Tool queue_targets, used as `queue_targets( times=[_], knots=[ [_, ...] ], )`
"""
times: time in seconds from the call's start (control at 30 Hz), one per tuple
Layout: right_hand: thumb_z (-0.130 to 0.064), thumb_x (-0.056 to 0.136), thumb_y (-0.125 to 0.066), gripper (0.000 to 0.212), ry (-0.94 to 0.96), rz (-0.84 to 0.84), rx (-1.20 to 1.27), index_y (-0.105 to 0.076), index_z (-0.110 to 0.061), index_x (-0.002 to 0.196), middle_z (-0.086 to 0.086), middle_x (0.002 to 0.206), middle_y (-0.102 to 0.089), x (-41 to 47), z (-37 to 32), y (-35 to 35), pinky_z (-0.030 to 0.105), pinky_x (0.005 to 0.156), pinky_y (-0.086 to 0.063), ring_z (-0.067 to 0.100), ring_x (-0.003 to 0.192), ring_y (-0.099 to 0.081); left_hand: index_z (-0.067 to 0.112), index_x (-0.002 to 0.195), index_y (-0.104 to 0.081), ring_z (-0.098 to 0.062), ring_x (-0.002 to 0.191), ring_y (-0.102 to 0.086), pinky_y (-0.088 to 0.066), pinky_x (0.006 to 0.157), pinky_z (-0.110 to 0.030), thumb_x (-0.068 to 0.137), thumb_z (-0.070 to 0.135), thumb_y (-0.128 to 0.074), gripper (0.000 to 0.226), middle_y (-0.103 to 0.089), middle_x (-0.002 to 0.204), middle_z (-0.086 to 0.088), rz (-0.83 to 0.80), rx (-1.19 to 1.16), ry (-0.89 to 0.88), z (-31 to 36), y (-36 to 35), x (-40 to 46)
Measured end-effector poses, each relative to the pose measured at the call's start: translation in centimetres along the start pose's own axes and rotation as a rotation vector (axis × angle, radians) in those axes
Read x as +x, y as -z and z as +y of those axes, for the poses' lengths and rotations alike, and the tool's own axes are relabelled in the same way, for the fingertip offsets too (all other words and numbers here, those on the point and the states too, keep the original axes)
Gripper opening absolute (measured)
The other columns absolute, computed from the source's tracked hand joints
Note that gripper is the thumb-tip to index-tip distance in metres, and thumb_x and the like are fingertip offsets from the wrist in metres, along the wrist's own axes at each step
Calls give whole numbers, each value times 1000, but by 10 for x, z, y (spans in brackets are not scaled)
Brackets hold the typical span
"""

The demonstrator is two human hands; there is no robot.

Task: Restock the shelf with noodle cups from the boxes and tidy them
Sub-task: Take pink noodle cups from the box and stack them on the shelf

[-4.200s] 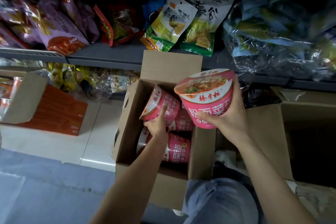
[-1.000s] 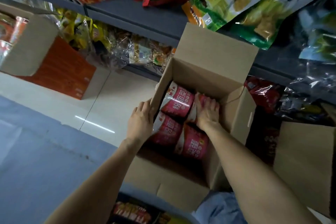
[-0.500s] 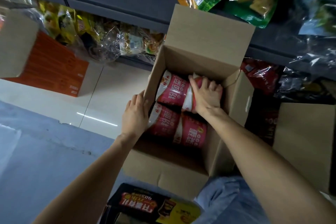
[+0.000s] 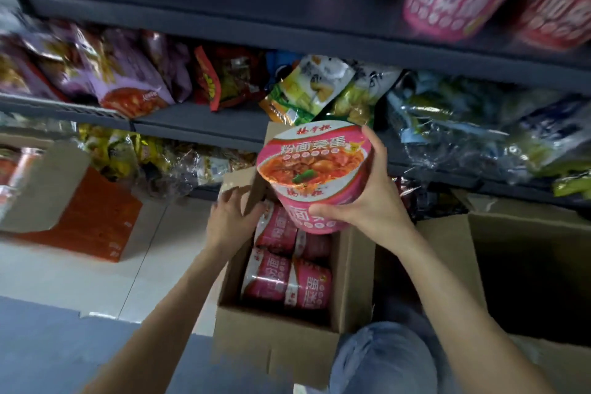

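Half a second ago the right hand was down among the cups in the box; now the right hand (image 4: 374, 198) has lifted one noodle cup (image 4: 315, 169) clear and holds it above the box (image 4: 281, 339), fingers wrapped round its far side and thumb under its near wall, lid tilted toward the camera. Meanwhile the left hand (image 4: 228, 217) has stayed at the box's left wall, fingers loosely spread over the rim and flap, its grip holding nothing closed that I can see. The view has also swung upward, so the upper shelf (image 4: 224, 25) now shows, with more pink cups (image 4: 447, 0) already standing on it at the right. By my reading, one more cup is out and on its way to that shelf, while four or so cups (image 4: 284, 278) remain lying on their sides in the box, so restocking is not finished. Motion blur smears the shelved cups and they are cut off at the top edge, so their count and neatness cannot be judged. Whether another layer lies under the visible cups is hidden. Snack bags (image 4: 128, 73) fill the middle shelf, and a second box (image 4: 527, 265) stands open to the right, its inside too dark to read.
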State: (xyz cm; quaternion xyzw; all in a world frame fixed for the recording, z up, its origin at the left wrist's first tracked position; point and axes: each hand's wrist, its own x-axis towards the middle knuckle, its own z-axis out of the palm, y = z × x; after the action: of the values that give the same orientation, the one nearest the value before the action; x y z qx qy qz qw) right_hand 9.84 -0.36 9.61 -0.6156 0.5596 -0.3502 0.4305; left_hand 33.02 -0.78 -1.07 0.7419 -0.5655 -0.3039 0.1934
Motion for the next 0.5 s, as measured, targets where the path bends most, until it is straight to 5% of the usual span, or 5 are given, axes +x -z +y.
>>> queue_targets(
  times=[0.13, 0.2, 0.3, 0.4, 0.5],
  knots=[
    [-42, 46, -89, 126, 177, 163, 100, -9, -46, 143, -29, 133, -38, 13, -66, 24, 22, 103, -39, -8, 125, -42, 22, 121, -56, 3, 100, -59, -47, 82, -14, 91, 28, -59, 31, -62, 115, 7, 116, -480, -436, 94, 77, -13],
    [-38, 51, -91, 128, 253, 264, 103, -6, -39, 147, -17, 143, -36, 29, -90, 33, 26, 106, -39, -3, 129, -40, 29, 126, -48, 3, 104, -57, -44, 83, -10, 90, 29, -57, 38, -57, 121, 9, 135, -583, -583, 130, 102, -18],
    [-33, 57, -90, 131, 314, 371, 82, 2, -32, 150, -5, 153, -26, 75, -115, 43, 30, 111, -33, 5, 137, -32, 31, 134, -39, -6, 115, -54, -46, 92, -20, 82, 39, -57, 56, -49, 134, 7, 86, -663, -644, 168, 116, 2],
    [-47, 60, -84, 127, 296, 408, 5, 0, -17, 151, 0, 154, -23, 128, -125, 45, 35, 116, -28, 13, 141, -28, 26, 143, -31, -16, 126, -47, -40, 104, -33, 90, 17, -55, 59, -43, 140, 5, -11, -691, -598, 201, 117, 38],
    [-43, 79, -73, 101, 146, 468, -209, -10, -8, 151, 9, 149, -29, 166, -118, 48, 34, 112, -29, 26, 138, -29, 28, 144, -29, -16, 130, -41, -30, 103, -23, 98, 17, -43, 49, -43, 137, 9, -2, -479, -623, 222, 111, 69]
  ],
)
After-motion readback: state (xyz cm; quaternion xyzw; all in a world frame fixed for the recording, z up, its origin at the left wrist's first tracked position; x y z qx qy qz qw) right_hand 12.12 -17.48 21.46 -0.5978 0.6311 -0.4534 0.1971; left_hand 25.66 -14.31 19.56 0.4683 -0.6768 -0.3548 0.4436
